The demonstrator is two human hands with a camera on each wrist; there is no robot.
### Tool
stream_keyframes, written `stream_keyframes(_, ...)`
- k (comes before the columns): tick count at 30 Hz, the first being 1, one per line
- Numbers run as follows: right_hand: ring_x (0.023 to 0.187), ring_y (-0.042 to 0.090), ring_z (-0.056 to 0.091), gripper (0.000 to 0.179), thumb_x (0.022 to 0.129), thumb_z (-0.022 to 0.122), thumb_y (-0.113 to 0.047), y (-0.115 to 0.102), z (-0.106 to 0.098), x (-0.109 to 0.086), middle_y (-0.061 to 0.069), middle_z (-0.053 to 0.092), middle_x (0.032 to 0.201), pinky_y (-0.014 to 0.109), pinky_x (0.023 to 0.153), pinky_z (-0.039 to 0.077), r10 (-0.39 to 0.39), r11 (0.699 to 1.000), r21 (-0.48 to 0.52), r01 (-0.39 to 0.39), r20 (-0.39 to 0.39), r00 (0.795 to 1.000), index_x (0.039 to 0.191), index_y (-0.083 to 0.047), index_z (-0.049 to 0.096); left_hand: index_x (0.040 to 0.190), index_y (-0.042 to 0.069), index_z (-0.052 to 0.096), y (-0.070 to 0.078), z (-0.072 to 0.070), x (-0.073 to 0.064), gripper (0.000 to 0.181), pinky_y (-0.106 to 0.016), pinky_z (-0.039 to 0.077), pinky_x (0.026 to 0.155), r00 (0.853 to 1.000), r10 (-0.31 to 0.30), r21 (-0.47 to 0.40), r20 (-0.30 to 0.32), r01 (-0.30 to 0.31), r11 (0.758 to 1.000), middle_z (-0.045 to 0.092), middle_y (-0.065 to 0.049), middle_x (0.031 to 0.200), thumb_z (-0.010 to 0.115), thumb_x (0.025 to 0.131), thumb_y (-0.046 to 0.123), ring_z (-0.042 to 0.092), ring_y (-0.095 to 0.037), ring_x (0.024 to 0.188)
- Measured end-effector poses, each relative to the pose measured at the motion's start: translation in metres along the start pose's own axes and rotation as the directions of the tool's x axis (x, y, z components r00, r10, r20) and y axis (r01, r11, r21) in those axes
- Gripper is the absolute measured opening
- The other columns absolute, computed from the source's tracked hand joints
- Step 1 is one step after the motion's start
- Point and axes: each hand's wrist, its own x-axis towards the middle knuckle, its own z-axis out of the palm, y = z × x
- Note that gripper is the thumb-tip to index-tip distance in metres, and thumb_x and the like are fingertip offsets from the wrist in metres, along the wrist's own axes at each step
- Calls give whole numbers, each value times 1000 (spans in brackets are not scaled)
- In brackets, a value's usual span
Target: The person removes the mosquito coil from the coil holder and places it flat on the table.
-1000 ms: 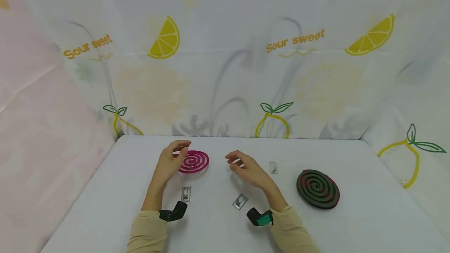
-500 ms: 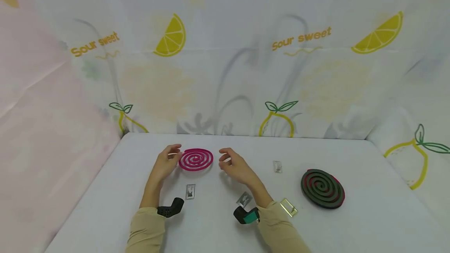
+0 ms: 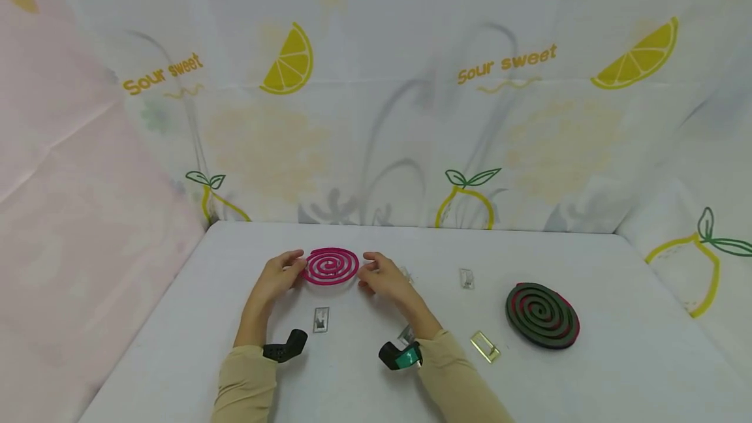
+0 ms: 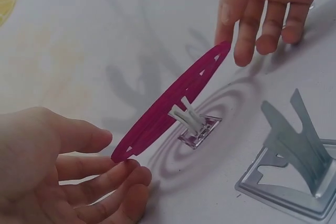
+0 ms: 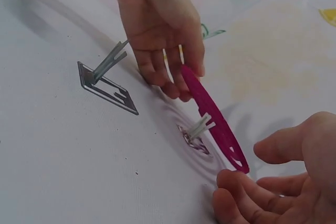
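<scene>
A pink mosquito coil (image 3: 331, 266) rests level on a small metal coil stand (image 4: 197, 129), raised above the table. At its left edge is my left hand (image 3: 281, 276); the thumb lies just above the rim, the fingers at and below it. My right hand (image 3: 384, 278) is at the opposite edge, thumb and fingers spread around the rim. In the right wrist view, a gap shows between the right thumb (image 5: 281, 148) and the coil, while a fingertip lies close beneath the edge. Whether the fingertips touch the coil is hard to tell.
Silver stands lie nearer me (image 3: 320, 320) and back right (image 3: 467, 279); another stand (image 3: 407, 334) is partly behind my right wrist. A gold-coloured stand (image 3: 485, 346) sits right of that arm. Stacked dark green and red coils (image 3: 542, 315) lie on the right.
Both hands have come to the pink coil's edges. The left has drawn back from over its left part; the right has moved left. The gold-coloured stand has come into view.
</scene>
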Motion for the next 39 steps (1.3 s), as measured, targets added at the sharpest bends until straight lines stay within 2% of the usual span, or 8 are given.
stream_keyframes(4,79,21,68,48,91,55,-12,5,3,4,18,65,104,28,67,54,-22,999,28,22,-16,1000,134,4,44,135,-2,48,-1,1,-1,42,-23,52,74,1000,-18,-22,11,18,1000,57,-23,122,49,98,19,60,-10,80)
stream_keyframes(5,75,19,67,47,91,55,-14,14,4,11,16,66,101,27,64,54,-61,998,34,62,-16,998,133,4,46,134,-2,48,-1,1,-1,42,-23,53,74,1000,-24,-33,13,24,999,58,-23,122,49,98,19,60,-9,77)
stream_keyframes(11,66,15,65,44,91,58,-19,36,10,27,10,67,92,28,59,54,-139,988,69,140,-22,990,130,0,51,133,-1,51,0,1,-1,38,-23,55,73,999,-39,-81,17,40,996,58,-22,120,48,98,16,62,-9,73)
stream_keyframes(17,66,14,62,41,92,55,-9,9,11,7,15,64,94,25,59,51,-114,990,76,118,-58,992,130,4,49,132,-1,52,1,1,-1,37,-23,55,72,1000,-12,-92,11,13,996,57,-22,119,48,98,13,61,-10,72)
stream_keyframes(18,67,15,61,40,92,54,-7,1,11,2,17,64,96,25,60,51,-83,993,74,88,-64,994,130,4,49,131,-1,52,1,1,-1,37,-23,55,72,1000,-6,-91,10,7,996,56,-22,119,48,98,13,61,-10,73)
stream_keyframes(25,72,17,63,39,92,54,-6,4,15,6,16,63,96,24,61,51,-67,994,84,74,-74,995,131,1,50,130,-1,53,4,0,-4,36,-24,55,74,1000,9,-71,-7,-10,997,55,-22,118,50,97,14,60,-11,77)
stream_keyframes(32,81,26,65,40,93,53,-6,4,13,4,18,61,100,31,68,55,-104,987,117,111,-66,992,132,2,48,129,-1,54,6,-1,-4,36,-26,54,77,998,54,-47,-28,-55,997,57,-22,117,51,97,14,58,-10,82)
stream_keyframes(39,87,36,64,41,93,53,-8,5,10,2,20,60,102,36,70,56,-148,979,132,155,-62,987,133,2,47,131,2,54,8,-2,-4,37,-26,54,78,999,45,-42,-24,-46,998,56,-20,118,50,97,17,58,-13,85)
